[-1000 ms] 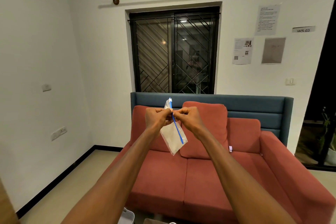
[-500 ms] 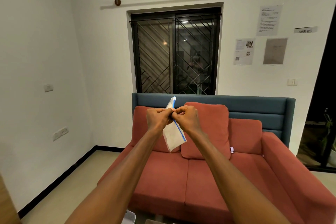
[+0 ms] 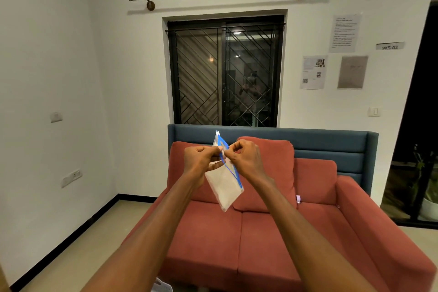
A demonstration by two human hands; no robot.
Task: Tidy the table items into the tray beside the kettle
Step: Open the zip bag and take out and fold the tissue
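Both the left hand (image 3: 201,161) and right hand (image 3: 246,161) pinch the zip pouch (image 3: 224,187) mouth; tray, kettle and bench are out of view, so progress is unclear.

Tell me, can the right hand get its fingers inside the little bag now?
Probably yes. Both the left hand and right hand pinch the zip bag at its blue strip, which looks parted near the top, and nothing blocks the mouth.
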